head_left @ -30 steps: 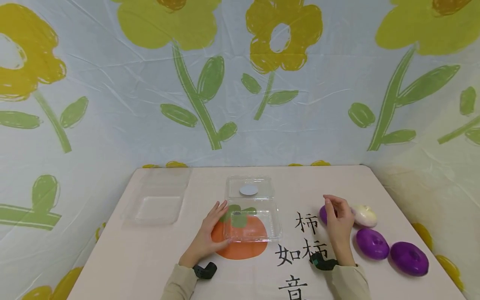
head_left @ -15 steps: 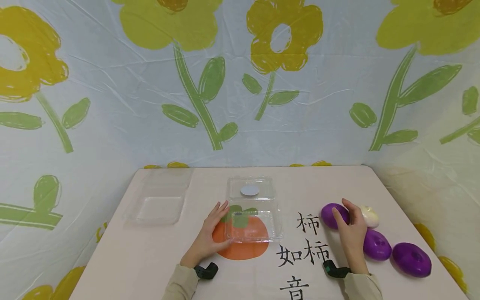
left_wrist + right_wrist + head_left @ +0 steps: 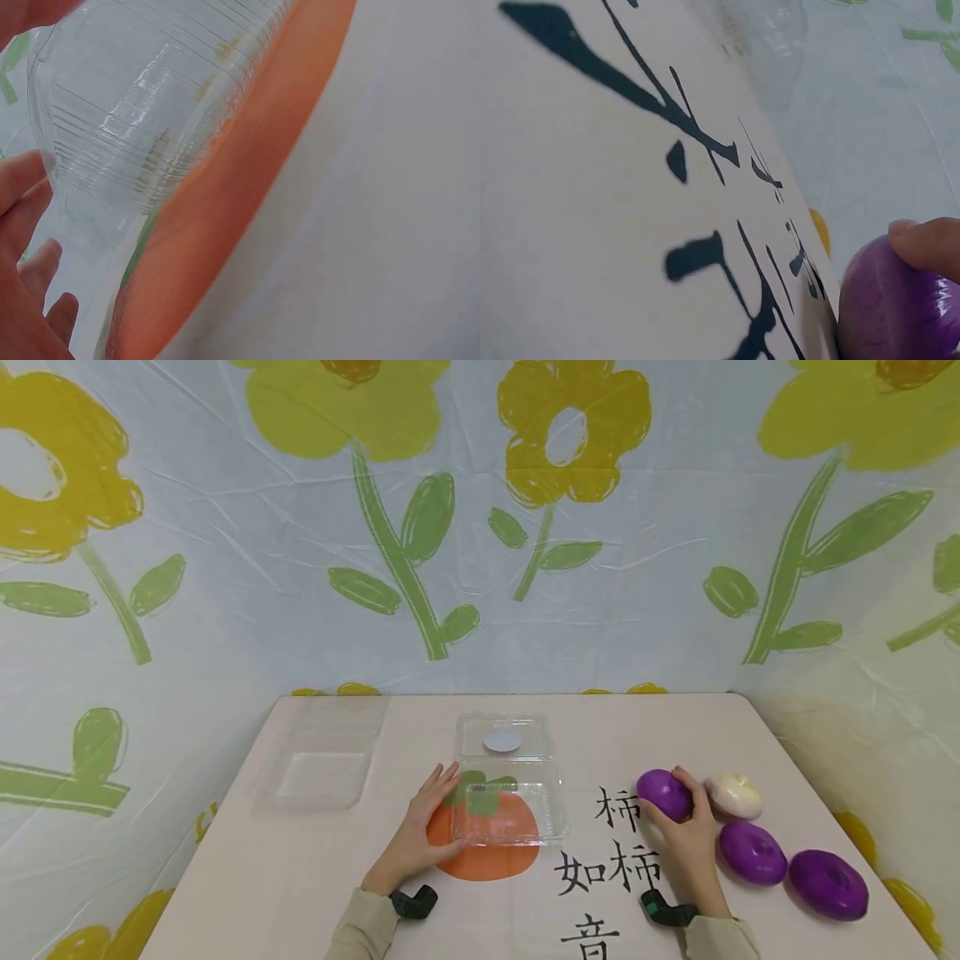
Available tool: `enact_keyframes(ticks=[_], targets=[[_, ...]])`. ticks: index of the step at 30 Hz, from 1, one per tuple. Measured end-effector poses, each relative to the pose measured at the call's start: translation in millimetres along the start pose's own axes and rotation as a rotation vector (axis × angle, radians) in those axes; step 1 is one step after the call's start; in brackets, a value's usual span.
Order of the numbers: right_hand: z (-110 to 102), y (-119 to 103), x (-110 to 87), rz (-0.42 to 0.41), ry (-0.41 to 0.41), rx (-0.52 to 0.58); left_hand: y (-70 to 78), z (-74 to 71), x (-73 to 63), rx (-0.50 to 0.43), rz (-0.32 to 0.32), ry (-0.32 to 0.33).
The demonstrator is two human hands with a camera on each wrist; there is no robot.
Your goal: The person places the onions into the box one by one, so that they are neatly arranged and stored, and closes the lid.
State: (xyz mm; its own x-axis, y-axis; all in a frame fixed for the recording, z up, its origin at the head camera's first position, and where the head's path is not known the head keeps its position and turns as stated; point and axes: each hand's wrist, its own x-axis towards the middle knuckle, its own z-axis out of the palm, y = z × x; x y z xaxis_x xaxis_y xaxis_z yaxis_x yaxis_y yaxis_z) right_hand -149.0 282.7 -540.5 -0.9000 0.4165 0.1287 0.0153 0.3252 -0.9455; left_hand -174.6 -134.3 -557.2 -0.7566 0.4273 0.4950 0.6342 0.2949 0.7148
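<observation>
My right hand [image 3: 696, 843] grips a shiny purple oval, like a toy onion [image 3: 663, 793], between thumb and fingers near the black writing. In the right wrist view a fingertip presses on the top of this purple toy onion [image 3: 892, 307]. My left hand [image 3: 418, 828] is spread along the left side of a clear plastic clamshell box [image 3: 551, 802], fingers nearly straight. The box's lid is folded back, with a white oval label [image 3: 502, 741] on it. Fingertips meet the ridged clear wall of the box [image 3: 142, 105] in the left wrist view.
A cream-white toy onion [image 3: 735, 796] and two more purple toy onions [image 3: 753, 853] lie on the right of the table. Another clear clamshell box [image 3: 318, 781] stands opened at the left. The tablecloth has a printed orange persimmon [image 3: 487, 864]; flowered cloth [image 3: 637, 610] hangs behind.
My right hand first shifted right, uncovering the left purple toy onion, then came back left and took hold of it. The left hand has stayed at the box.
</observation>
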Motion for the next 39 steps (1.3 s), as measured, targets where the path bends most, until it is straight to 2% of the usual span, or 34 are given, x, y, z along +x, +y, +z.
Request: enact_keyframes(ticks=[2, 4, 10, 20, 23, 29, 32, 35, 39], targets=[[0.9, 1.1, -1.6, 0.036, -0.026, 0.011, -10.3, 3.2, -2.2, 0.013, 0.002, -0.002], [1.2, 1.2, -2.1, 0.040, -0.039, 0.000, -13.4, 3.4, -3.0, 0.023, 0.005, -0.005], [2.2, 0.0, -1.6, 0.032, -0.053, -0.039, -13.5, 0.9, -2.9, 0.024, 0.013, -0.010], [3.3, -1.6, 0.7, 0.104, -0.082, -0.029, -14.9, 1.4, -4.1, 0.018, -0.009, -0.007], [3.9, -4.5, 5.2, 0.102, -0.092, -0.027, -9.5, 1.1, -2.5, 0.000, -0.008, -0.001], [7.1, -17.0, 16.4, 0.060, -0.090, -0.028, 20.2, -8.9, 4.1, -0.026, -0.016, -0.007], [9.0, -25.7, 20.2, 0.051, -0.081, 0.004, 27.8, -11.5, 5.8, -0.029, -0.015, -0.010], [11.1, -35.1, 22.8, 0.044, -0.084, 0.030, 23.0, -9.2, 4.5, -0.037, -0.024, -0.011], [15.7, -47.0, 25.3, 0.029, -0.093, 0.052, 2.7, -1.5, -0.7, -0.026, -0.031, -0.005]])
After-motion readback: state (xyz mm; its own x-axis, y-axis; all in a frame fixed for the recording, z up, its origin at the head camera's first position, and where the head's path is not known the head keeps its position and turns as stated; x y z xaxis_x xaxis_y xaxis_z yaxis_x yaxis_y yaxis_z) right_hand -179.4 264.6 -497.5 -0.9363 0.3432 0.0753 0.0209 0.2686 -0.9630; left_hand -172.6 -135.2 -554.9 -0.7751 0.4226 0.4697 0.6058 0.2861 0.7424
